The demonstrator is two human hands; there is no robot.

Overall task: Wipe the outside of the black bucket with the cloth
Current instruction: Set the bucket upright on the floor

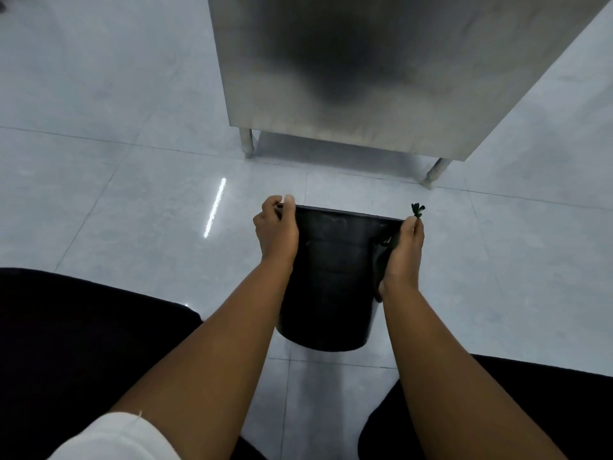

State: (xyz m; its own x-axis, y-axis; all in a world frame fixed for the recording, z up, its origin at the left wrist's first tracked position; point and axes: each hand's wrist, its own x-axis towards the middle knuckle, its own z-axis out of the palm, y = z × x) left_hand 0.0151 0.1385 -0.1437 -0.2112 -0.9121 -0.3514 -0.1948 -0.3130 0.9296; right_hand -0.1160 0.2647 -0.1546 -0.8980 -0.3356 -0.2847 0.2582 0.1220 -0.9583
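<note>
The black bucket point(331, 277) is in the middle of the view, between my knees and over the tiled floor, its wide rim pointing away from me. My left hand point(277, 232) grips the rim at the far left, thumb on top. My right hand point(403, 257) presses flat against the bucket's right outer wall. A small dark green tip of the cloth point(417, 210) sticks out above the right fingertips; the rest of the cloth is hidden under that hand.
A stainless steel cabinet point(381, 78) on short legs stands right behind the bucket. Glossy grey floor tiles point(116, 177) spread to the left and right. My black-clad knees point(76, 336) frame the bottom corners, with a white sleeve point(116, 439) at the lower left.
</note>
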